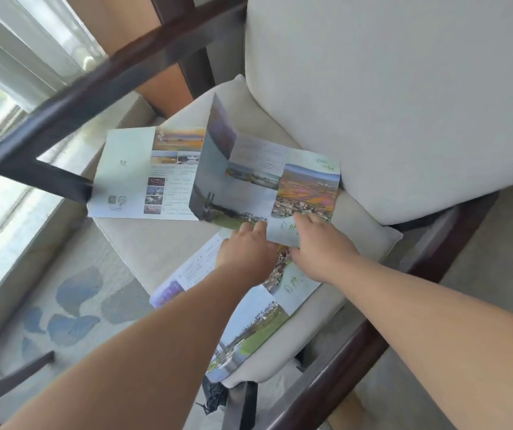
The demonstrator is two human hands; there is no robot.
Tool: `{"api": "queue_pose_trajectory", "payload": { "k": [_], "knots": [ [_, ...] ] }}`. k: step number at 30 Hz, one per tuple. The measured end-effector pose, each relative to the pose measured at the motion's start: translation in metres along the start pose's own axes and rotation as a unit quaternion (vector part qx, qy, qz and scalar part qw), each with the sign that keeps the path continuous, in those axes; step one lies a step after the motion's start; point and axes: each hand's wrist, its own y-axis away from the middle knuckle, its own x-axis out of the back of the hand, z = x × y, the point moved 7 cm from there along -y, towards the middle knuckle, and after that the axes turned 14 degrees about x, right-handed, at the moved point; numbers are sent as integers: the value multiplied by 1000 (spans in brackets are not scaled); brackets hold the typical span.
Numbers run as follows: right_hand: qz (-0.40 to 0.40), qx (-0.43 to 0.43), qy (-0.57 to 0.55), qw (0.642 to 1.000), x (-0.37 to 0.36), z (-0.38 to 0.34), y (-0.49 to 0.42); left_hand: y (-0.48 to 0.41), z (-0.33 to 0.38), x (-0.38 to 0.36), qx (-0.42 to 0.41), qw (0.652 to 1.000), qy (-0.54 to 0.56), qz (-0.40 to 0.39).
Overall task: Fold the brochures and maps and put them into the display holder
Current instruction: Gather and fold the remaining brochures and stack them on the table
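Now, both hands work the part-folded brochure (249,184) mid seat cushion (156,243): right hand (320,246) pinches its near corner, thumb under, fingers on top; left hand (246,252) touches the near edge, its grip hidden, can't tell. Risk: one panel stands up off the cushion, so a skewed pull could crease it off the fold line, or drag the second brochure (249,330) off the cushion's front edge. Green brush characters (291,285) look like 自然; the third brochure (131,175), overhanging the cushion's left edge, shows a QR code (112,200), small print blurred

Cream seat cushion (156,243), printed brochures (131,178) spread on it
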Motion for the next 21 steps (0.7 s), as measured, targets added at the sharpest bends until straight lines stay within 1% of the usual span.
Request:
{"api": "queue_pose_trajectory", "payload": {
  "k": [3,7,11,16,18,21],
  "knots": [
    [7,-19,-9,1000,-3,17,-17,-28,12,-5,2,999,4,31],
    [-20,-65,-16,998,-15,44,-36,-62,26,-11,16,992,-34,119],
    [-51,-100,-44,993,-33,64,-43,-86,36,-27,69,990,-30,120],
    [-46,-117,-42,991,-42,68,-48,-86,37,-34,79,986,-15,148],
    [-32,-124,-54,990,-40,69,-49,-85,35,-31,76,985,6,152],
    [14,-122,-82,989,-31,69,-49,-82,35,-26,65,985,47,154]
  ]
}}
